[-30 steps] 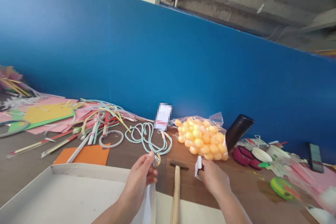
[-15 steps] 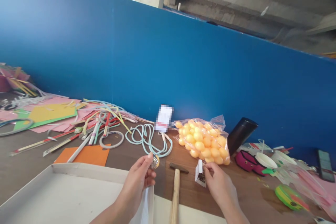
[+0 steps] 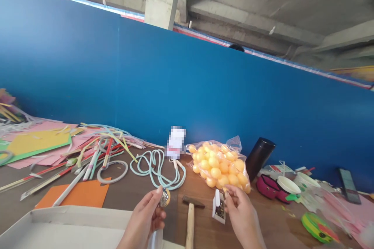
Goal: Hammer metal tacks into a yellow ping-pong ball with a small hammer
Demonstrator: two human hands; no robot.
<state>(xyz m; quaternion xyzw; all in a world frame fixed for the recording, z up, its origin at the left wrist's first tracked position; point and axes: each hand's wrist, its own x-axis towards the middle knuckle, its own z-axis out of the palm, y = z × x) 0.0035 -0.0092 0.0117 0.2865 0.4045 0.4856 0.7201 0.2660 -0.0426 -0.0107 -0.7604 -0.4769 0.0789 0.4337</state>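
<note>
My left hand (image 3: pixel 146 216) pinches a small round shiny piece, silver and gold (image 3: pixel 165 197), between thumb and fingers. Its exact kind is unclear. My right hand (image 3: pixel 241 210) has thumb and fingertips pressed together at the upper right edge of a small open white box (image 3: pixel 218 214). Dark and brassy little pieces of metal lie inside that box. Whatever the right fingertips hold is too small to make out. Between the hands lies a hammer (image 3: pixel 190 221) with a wooden handle and dark metal head.
A white tray (image 3: pixel 73 214) fills the lower left, near an orange sheet (image 3: pixel 76 194). Behind the hands lie a pale blue cord (image 3: pixel 159 169) and a bag of orange balls (image 3: pixel 217 165). A black bottle (image 3: pixel 260 157) and green tape measure (image 3: pixel 318 226) are to the right.
The camera view has tilted up, so the table things sit lower in the picture. My right hand has risen slightly relative to the white box. My left hand keeps the round shiny piece.
</note>
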